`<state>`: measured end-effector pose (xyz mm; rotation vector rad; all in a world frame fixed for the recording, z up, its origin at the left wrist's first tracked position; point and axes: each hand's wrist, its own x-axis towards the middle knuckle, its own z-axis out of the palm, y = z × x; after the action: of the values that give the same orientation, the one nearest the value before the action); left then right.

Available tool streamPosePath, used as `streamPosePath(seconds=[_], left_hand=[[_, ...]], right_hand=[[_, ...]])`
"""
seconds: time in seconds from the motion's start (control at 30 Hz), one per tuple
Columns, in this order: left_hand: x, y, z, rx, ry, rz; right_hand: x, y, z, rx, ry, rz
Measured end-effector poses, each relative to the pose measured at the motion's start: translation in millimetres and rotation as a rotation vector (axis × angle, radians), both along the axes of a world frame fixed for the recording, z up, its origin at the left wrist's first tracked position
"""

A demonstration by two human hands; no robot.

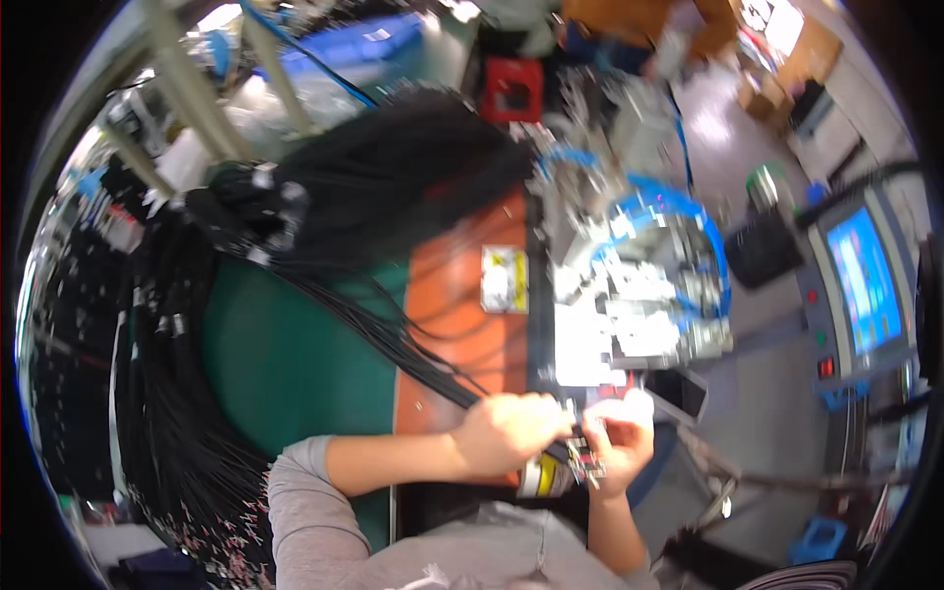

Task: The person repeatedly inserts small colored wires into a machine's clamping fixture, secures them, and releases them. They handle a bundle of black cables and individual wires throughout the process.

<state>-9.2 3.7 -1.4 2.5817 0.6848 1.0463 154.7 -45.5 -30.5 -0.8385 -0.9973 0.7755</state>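
My left hand (516, 430) is closed in a fist around a bundle of thin black cables (433, 372), which trails back to the upper left. Close by on its right, my right hand (624, 442) has its fingers curled in. Stripped cable ends (585, 460) with small red, white and metallic tips show against its palm and seem to be in its grip, though blur hides the detail. Both hands are at the near edge of a bright metal machine (639, 315) with blue air tubes (710, 231).
A large heap of black cables (393, 167) lies on the green and orange worktop (285, 344); more hang at the left. A touch-screen panel (865, 280) stands at the right. A phone (678, 395) lies beside the machine. A yellow-and-white round container (539, 477) is below my hands.
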Motion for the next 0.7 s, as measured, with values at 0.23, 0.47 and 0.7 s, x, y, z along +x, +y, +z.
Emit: streamPosePath(seconds=[0.23,0.47,0.7], left_hand=[[2.3,3.5,-1.5,0.013,-0.056,0.003],[2.3,1.7,2.8,-0.082,-0.062,0.014],[-1.8,6.2,6.2,-0.038,-0.03,0.0]], right_hand=[[-4.2,-0.6,0.6,0.016,0.003,0.016],[-2.2,2.3,12.0,0.097,-0.47,-0.208],[2.4,1.4,24.2,-0.157,-0.471,-0.051]])
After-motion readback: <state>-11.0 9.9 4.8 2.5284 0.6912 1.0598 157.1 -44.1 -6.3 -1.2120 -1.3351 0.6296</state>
